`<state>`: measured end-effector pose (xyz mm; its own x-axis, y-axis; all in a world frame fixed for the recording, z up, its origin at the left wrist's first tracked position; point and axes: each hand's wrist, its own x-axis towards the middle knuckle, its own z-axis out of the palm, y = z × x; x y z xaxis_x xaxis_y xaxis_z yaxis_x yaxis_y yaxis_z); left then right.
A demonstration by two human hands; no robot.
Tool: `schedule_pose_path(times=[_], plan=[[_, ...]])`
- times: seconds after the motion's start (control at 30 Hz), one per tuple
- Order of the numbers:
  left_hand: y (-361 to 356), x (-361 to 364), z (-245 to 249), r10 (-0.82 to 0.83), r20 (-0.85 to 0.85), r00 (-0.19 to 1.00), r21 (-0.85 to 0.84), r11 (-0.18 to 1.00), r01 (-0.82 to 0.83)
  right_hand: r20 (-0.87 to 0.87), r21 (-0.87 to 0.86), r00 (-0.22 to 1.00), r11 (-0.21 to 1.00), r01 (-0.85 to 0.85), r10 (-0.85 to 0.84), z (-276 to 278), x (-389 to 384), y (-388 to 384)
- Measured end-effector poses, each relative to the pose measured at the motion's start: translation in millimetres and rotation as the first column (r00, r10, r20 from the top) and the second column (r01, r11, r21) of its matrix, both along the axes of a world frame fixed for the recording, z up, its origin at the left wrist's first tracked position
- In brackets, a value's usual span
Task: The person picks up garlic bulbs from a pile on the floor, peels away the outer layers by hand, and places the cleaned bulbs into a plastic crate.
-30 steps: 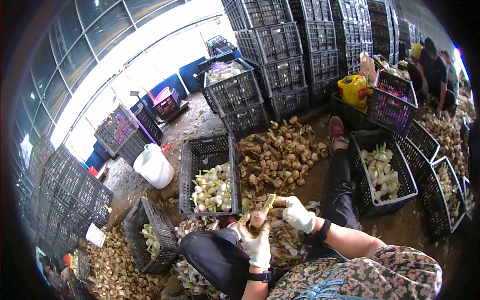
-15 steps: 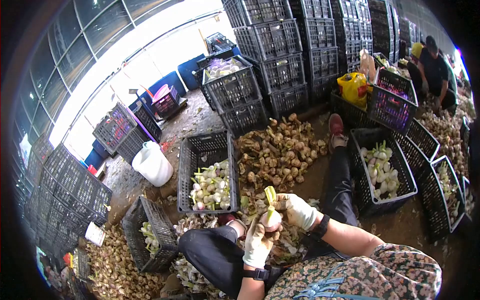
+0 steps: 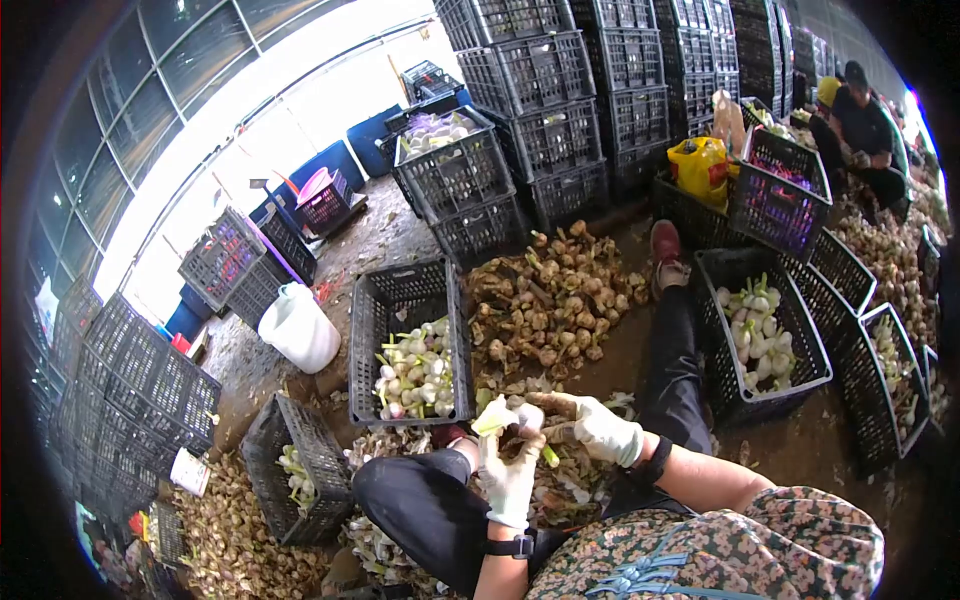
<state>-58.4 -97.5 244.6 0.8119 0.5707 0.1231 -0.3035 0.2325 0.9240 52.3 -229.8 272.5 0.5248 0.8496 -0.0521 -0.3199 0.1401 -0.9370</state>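
Observation:
A garlic bulb is between my two gloved hands, over the floor between my legs. My left hand is closed round it from below. My right hand pinches at it from the right, its dirty fingertips right at the bulb. A pale green leafy piece sticks out on the left, and a yellow-green stem end points down below the fingers. Part of the bulb is hidden by my fingers. Just beyond my hands stands a black crate with trimmed white garlic.
A heap of untrimmed garlic lies ahead. Another crate of garlic stands by my right leg, and a tilted crate at left. Peelings cover the floor under my hands. A white bucket, stacked crates and a co-worker are farther off.
The garlic bulb has been turned over: its stem pointed up before and now points down to the right. My right hand has shifted slightly and the view has moved a little.

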Motion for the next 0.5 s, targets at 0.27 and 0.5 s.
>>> schedule_pose_path(times=[0.27, 0.5], plan=[[-4, 3, -7, 0.347, -0.12, 0.93, 0.304, 0.905, -0.298, 0.618, -0.031, 0.784, 0.994, 0.103, -0.062, -42, -13, 13], [17, -3, -8, 0.13, 0.056, 0.99, -0.259, 0.959, -0.111, 0.28, -0.007, 0.96, 1.0, -0.009, 0.011, -58, -8, 10]])
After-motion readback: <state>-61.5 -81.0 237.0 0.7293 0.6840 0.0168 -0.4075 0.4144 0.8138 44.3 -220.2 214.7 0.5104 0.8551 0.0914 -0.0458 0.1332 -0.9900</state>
